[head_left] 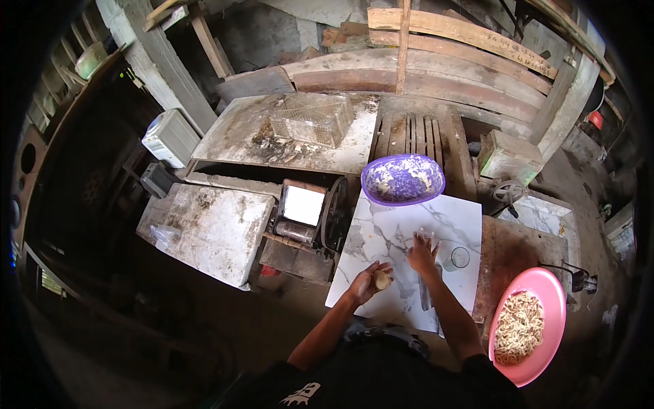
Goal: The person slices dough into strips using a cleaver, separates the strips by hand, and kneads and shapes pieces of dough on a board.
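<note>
A pale lump of dough [382,279] rests in my left hand [368,282], whose fingers curl round it above the left part of the marble-patterned board [361,238]. My right hand [423,253] is over the middle of the board with its fingers spread and nothing visible in it. To its right stands a clear glass [460,258]. A flat, shiny tool [426,293] lies beneath my right forearm, partly hidden. At the board's far edge is a purple basin [402,180] with pale residue inside.
A pink basin [550,327] of pale strips stands at the right. Left of the board is a machine with a wheel [335,213]. A wire basket [312,121] sits on the back table [231,129]; a plastic bag [165,236] lies on the left table [218,235].
</note>
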Motion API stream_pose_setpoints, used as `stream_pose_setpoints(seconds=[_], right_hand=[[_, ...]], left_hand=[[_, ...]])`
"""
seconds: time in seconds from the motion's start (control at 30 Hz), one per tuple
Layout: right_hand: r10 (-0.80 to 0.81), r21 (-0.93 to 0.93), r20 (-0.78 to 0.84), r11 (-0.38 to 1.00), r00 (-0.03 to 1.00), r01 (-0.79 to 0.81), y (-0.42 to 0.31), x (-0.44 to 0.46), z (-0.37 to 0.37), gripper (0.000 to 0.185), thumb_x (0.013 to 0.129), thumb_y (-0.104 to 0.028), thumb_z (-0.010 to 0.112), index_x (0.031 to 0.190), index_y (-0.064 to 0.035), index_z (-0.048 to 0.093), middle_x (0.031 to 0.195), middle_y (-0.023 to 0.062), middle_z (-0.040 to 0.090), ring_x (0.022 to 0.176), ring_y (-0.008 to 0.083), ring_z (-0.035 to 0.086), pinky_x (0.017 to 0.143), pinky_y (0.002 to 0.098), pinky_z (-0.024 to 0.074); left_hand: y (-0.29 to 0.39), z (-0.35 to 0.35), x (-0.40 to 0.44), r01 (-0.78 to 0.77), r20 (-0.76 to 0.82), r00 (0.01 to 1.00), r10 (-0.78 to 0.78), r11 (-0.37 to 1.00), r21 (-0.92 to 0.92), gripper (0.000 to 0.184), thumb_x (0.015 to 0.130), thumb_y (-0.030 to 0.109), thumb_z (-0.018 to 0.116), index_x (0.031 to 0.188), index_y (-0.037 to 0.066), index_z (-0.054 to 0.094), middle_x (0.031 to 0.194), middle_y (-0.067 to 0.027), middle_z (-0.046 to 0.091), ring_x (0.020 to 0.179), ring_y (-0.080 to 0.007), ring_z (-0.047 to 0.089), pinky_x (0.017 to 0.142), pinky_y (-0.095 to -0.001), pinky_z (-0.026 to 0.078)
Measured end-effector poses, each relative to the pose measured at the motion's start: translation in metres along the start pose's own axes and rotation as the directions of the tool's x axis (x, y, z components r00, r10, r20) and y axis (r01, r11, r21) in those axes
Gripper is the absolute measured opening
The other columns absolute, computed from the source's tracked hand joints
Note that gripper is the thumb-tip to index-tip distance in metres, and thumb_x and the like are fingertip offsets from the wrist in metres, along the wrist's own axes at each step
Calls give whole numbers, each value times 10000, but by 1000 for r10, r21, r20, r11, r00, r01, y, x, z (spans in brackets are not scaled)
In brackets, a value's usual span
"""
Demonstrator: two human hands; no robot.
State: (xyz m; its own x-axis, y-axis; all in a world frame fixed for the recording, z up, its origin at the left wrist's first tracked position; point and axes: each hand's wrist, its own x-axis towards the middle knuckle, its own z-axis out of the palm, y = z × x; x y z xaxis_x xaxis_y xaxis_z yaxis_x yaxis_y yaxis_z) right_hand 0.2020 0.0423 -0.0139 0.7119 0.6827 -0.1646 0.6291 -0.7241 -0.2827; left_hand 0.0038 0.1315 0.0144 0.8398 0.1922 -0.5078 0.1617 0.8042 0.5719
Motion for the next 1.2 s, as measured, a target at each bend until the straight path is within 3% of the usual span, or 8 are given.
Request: stream_pose_setpoints(seconds=[0.23, 0.47, 0.53, 0.77, 0.87, 0.97, 1.07, 1.2], right_hand=[[-351, 473, -416, 704, 839, 530, -38, -83, -19, 391, 913, -239, 612, 1221, -1, 570, 1278, 221, 558, 1232, 362, 503, 1067, 413, 358], [-81, 707, -221, 673, 972, 217, -16, -122, 25, 316, 947, -347, 567, 957, -41, 644, 830, 130, 685, 730, 309, 668, 697, 389, 543], [235, 886, 331, -411, 914, -215, -7, -102, 18, 484, 959, -520, 488, 750, -98, 597, 616, 71, 603, 524, 252, 586, 494, 370, 468], [-415, 523, 68, -760, 907, -387, 5, -78, 6, 470, 963, -555, 445, 914, -115, 603, 823, 62, 629, 707, 178, 596, 607, 317, 466], [13, 990, 79, -122, 997, -77, -28, -85, 2, 453, 957, -453, 485, 1151, -64, 612, 1164, 106, 609, 1085, 215, 569, 933, 374, 439], [-339, 498, -235, 763, 911, 412, -25, -113, 18, 447, 949, -237, 482, 1343, -27, 491, 1361, 161, 503, 1314, 301, 430, 1104, 451, 308], [-516, -49, -208, 854, 831, 518, -22, -129, 13, 449, 931, -142, 476, 1363, -22, 455, 1359, 215, 493, 1336, 341, 410, 1138, 437, 276], [37, 674, -170, 733, 985, 89, 16, -146, 3, 457, 869, -115, 554, 1317, -38, 502, 1301, 203, 549, 1237, 355, 508, 1085, 453, 340]], left_hand=[[-12, 20, -17, 75, 81, 996, -42, 875, -478, 616, 988, 535, 365, 1324, 27, 454, 1265, -139, 549, 1140, -264, 555, 980, -410, 452], [-40, 36, -56, 241, 202, 967, -158, 824, -512, 703, 957, 590, 395, 1388, 35, 406, 1342, -118, 519, 1226, -271, 481, 1078, -435, 340], [-47, 29, -58, 120, -50, 989, -137, 960, -253, 616, 952, 533, 484, 1321, 41, 453, 1340, -129, 516, 1213, -256, 486, 1077, -420, 347], [-67, -1, -58, -223, -201, 966, 164, 921, -319, 96, 932, 139, 634, 954, 47, 652, 952, -67, 686, 828, -156, 661, 791, -298, 554], [-61, 8, -65, -241, -293, 937, 188, 957, -159, 149, 962, 182, 584, 915, 49, 631, 923, -86, 674, 835, -176, 643, 791, -309, 522], [-57, -2, -67, -180, -393, 890, 231, 970, 164, 314, 979, 324, 535, 900, 33, 624, 870, -105, 671, 790, -194, 656, 710, -305, 526], [-65, -48, -52, -45, -393, 885, 251, 884, 464, 421, 999, 391, 487, 879, 16, 636, 768, -122, 667, 596, -159, 629, 570, -337, 515], [-33, -22, -55, 221, -467, 851, 241, 643, 734, 386, 999, 354, 487, 915, 15, 651, 796, -157, 678, 649, -212, 660, 616, -377, 515]])
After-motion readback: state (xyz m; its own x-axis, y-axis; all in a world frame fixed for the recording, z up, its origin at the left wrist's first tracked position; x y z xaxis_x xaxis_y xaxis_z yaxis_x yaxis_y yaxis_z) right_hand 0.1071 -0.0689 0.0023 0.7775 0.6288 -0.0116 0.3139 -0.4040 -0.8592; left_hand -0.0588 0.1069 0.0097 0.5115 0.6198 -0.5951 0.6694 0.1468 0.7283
